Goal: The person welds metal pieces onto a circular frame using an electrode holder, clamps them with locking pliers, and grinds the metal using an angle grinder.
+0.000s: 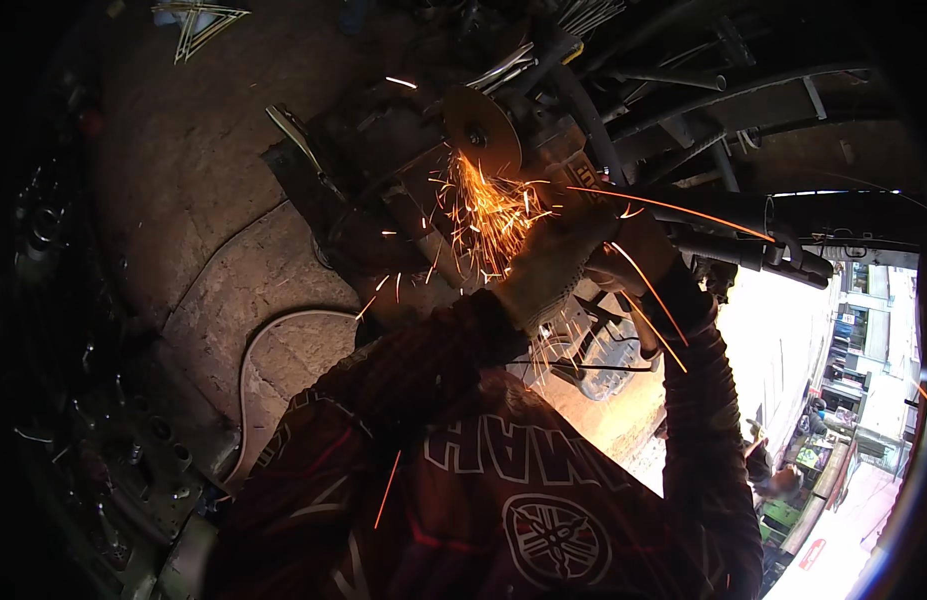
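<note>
A round abrasive disc [482,130] belongs to a cutting machine, whose dark, labelled body [573,160] reaches back toward my hands. Orange sparks [493,215] spray from the disc's lower edge toward my left hand [545,268]. This hand wears a pale knitted glove, and its fingers are closed by the machine's near end; what lies within them is hidden. Close against it on the right, my right hand [635,245] has its fingers curled around the machine's rear part, partly in shadow. Below the disc, the contact with the workpiece is lost in sparks.
Thin metal strips [301,140] rest on a dark plate to the left. A pale cable [268,335] curves over the dirt floor. Metal bars and frames [703,85] crowd the upper right. Dark machine parts [123,480] line the lower left. A bright street lies at right.
</note>
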A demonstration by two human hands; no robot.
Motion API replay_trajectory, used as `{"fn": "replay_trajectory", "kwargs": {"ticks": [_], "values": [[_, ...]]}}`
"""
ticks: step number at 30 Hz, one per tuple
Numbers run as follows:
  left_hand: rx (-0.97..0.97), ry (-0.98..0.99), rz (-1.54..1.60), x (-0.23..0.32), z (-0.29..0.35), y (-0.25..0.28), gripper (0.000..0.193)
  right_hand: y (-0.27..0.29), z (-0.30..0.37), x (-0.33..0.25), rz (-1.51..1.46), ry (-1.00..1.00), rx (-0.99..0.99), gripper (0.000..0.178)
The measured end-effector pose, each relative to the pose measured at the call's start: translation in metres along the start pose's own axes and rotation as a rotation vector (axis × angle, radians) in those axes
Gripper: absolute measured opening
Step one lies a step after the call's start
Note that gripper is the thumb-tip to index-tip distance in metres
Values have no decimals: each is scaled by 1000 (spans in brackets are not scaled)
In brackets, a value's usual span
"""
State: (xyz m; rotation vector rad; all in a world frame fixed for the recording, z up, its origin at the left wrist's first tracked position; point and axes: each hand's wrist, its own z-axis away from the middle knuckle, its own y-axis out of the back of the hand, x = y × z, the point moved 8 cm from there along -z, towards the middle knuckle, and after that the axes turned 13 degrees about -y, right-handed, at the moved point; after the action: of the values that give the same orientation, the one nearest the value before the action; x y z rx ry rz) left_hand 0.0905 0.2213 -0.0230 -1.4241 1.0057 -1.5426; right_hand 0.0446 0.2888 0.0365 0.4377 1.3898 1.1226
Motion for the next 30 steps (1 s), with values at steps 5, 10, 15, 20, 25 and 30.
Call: {"fn": "replay_trajectory", "kwargs": {"ticks": [5, 10, 15, 20, 25, 30], "values": [[-53, 44, 17, -7, -5, 11, 21, -17, -8, 5, -153, -122, -175, 68], [-72, 28, -33, -5, -4, 7, 21, -27, -10, 40, 352, -90, -262, 67], [-71, 25, -55, -5, -1, 7, 20, -30, 4, 35, -674, -261, -367, 62], [-61, -19, -100, 0, 0, 15, 20, -11, 2, -19, -91, 51, -84, 61], [-109, -224, -470, -3, 5, 32, 20, -28, -4, 23, -229, -143, -221, 64], [-69, 71, -202, -24, -3, 10, 21, -16, 9, 24, -315, -147, -305, 57]]}}
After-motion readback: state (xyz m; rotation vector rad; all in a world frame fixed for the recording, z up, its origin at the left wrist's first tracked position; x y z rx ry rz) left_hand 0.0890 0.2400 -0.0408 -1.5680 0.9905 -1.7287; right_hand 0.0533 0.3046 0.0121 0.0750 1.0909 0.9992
